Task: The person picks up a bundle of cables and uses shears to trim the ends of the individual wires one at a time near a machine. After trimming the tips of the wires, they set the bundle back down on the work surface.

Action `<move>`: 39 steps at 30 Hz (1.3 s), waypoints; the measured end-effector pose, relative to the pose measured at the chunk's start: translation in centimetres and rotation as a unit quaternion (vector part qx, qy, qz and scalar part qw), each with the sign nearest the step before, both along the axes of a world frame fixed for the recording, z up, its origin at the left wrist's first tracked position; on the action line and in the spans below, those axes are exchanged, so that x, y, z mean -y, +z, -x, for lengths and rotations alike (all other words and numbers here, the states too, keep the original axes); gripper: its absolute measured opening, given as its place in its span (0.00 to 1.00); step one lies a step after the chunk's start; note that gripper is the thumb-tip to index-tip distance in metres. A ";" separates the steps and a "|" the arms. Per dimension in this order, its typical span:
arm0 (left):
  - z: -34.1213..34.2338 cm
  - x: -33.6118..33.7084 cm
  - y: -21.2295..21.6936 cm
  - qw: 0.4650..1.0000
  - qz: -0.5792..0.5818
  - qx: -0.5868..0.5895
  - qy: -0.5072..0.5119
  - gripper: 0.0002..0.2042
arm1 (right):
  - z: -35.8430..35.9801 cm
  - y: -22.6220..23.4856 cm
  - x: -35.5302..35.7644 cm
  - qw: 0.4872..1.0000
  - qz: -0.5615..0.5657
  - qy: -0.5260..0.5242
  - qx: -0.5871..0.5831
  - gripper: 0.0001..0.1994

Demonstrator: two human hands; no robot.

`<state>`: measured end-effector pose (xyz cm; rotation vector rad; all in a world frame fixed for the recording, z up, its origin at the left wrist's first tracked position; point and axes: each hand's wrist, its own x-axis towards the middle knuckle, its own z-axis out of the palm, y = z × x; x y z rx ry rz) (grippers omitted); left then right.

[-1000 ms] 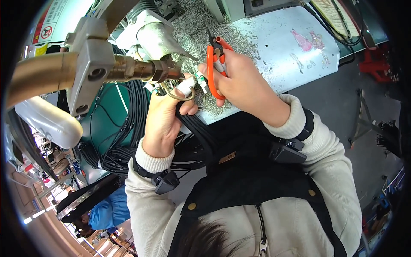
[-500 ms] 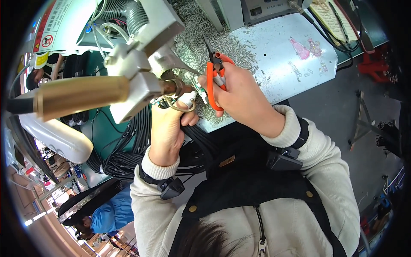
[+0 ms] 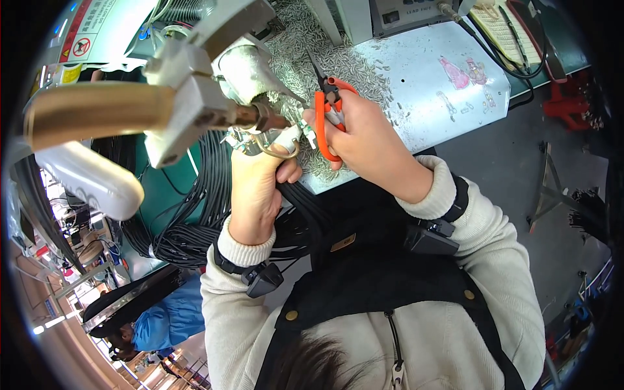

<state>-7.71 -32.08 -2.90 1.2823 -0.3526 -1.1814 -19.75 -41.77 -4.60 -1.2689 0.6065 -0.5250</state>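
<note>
My left hand (image 3: 250, 175) is closed, palm side up, around black cables (image 3: 304, 203) that run out below its fingers. Its fingertips are partly hidden behind the brass tip and wire ring of a machine head (image 3: 195, 107). My right hand (image 3: 370, 140) grips orange-handled pliers (image 3: 320, 123), their dark jaws pointing away from me over loose clippings. The thumb and fingertips of that hand meet a small green and white connector piece (image 3: 305, 127) beside the tip. Whether they pinch it or just touch it is hard to see.
Many small silvery clippings (image 3: 299, 52) cover the metal plate (image 3: 429, 71). A grey control box (image 3: 409, 16) stands behind it, with a notebook (image 3: 500, 32) at the far right. Black cable coils (image 3: 188, 234) lie at the left, below a white rounded machine part (image 3: 97, 179).
The machine head with its brass handle has shifted left and slightly up in view. Both hands stay almost in place, the pliers still in the right one.
</note>
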 end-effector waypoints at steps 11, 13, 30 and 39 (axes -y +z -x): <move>2.9 -4.4 -0.8 0.998 0.029 0.027 0.056 0.10 | 4.1 0.2 -1.7 0.912 0.398 -0.102 -0.022 0.09; 3.9 -4.9 -0.8 0.997 0.015 0.080 0.011 0.10 | 4.1 0.3 -2.3 0.883 0.455 -0.110 -0.004 0.08; 5.7 -5.6 -1.6 0.965 0.096 0.228 0.087 0.08 | 4.7 2.0 -2.4 0.985 -0.072 0.137 -0.070 0.14; 5.3 -5.6 -1.4 0.976 0.125 0.172 0.052 0.07 | 4.2 0.7 -2.7 0.945 -0.221 0.242 0.009 0.11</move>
